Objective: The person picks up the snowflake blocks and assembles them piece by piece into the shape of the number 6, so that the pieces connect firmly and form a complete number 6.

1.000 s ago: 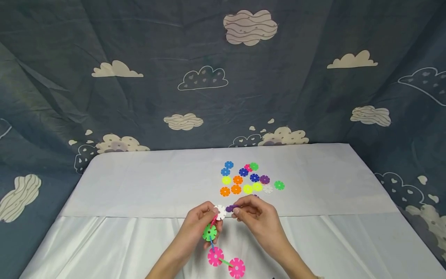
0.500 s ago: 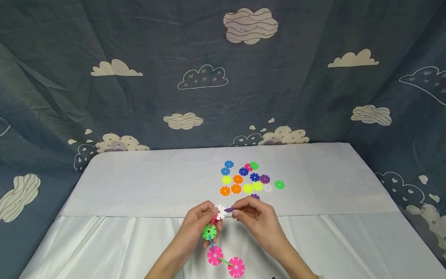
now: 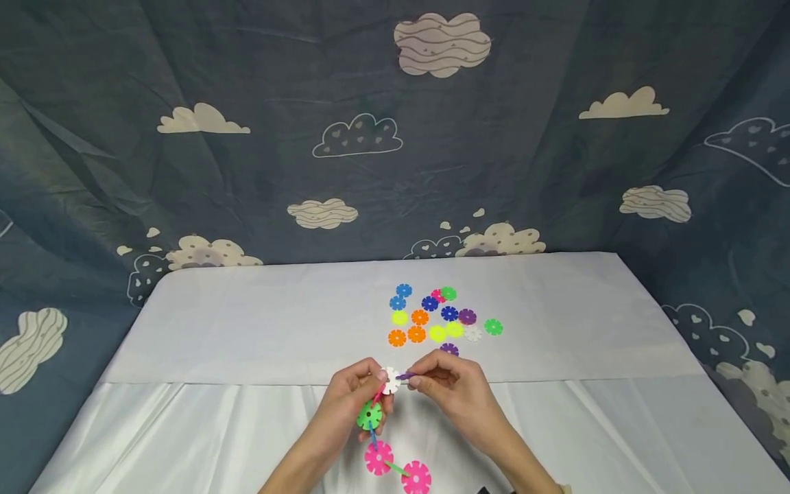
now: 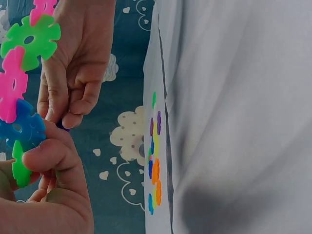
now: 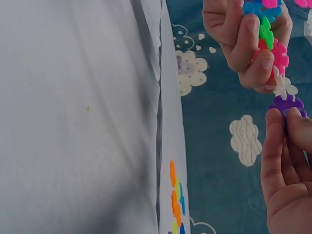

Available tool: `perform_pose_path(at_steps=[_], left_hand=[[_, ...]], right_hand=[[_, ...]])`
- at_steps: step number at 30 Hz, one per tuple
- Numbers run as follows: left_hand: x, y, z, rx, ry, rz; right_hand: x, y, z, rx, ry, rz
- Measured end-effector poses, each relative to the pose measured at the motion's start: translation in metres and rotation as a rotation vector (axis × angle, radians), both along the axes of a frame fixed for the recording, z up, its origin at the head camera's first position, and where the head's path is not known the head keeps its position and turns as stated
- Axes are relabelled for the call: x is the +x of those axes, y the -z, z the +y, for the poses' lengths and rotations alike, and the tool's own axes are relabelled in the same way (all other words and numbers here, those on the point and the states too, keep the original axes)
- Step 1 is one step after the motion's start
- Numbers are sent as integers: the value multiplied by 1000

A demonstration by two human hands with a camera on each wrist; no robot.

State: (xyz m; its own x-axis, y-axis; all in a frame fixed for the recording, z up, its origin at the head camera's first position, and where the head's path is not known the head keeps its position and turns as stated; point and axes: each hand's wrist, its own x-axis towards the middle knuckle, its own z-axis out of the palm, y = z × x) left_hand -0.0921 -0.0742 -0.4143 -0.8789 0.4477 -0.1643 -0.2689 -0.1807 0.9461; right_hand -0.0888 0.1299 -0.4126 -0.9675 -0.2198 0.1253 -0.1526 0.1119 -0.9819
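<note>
My left hand (image 3: 348, 392) holds a chain of notched plastic discs by its upper end, thumb and fingers at the white disc (image 3: 391, 381). From there the chain hangs through a red-pink disc, a green disc (image 3: 369, 415), a blue disc seen edge-on and two pink discs (image 3: 416, 477) joined by a thin green one. My right hand (image 3: 455, 384) pinches a purple disc (image 5: 287, 103) between thumb and fingertips. Its edge meets the white disc's rim in the right wrist view. Fingers cover much of the purple disc.
Several loose discs lie flat beyond the hands on the white cloth-covered table (image 3: 278, 322), among them an orange disc (image 3: 416, 334), a purple disc (image 3: 449, 350) and a green disc (image 3: 493, 327). A dark cloud-patterned curtain (image 3: 364, 82) stands behind the table.
The purple disc in my right hand has turned edge-on and shifted left against the white disc. My left hand keeps its hold on the chain.
</note>
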Motion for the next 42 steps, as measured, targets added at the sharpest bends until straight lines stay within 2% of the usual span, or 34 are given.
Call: perform_pose_path(at_steps=[7, 11, 13, 22, 30, 34, 38, 42], left_hand=[[2, 0, 4, -22, -16, -16], [4, 1, 5, -34, -38, -22], [4, 2, 6, -32, -45, -28], [2, 3, 9, -15, 33, -55], [-2, -1, 1, -76, -23, -17], [-4, -3, -2, -88, -32, -1], [-5, -3, -4, -99, -42, 1], [-6, -4, -6, -107, -46, 2]], right_hand=[[-1, -2, 0, 125, 21, 90], [-1, 2, -1, 144, -2, 186], [-1, 3, -1, 141, -1, 204], [0, 1, -1, 153, 40, 102], [-10, -4, 20, 235, 116, -6], [-19, 0, 38, 323, 158, -16], [-31, 7, 52, 461, 183, -4], [-45, 11, 61, 576, 178, 20]])
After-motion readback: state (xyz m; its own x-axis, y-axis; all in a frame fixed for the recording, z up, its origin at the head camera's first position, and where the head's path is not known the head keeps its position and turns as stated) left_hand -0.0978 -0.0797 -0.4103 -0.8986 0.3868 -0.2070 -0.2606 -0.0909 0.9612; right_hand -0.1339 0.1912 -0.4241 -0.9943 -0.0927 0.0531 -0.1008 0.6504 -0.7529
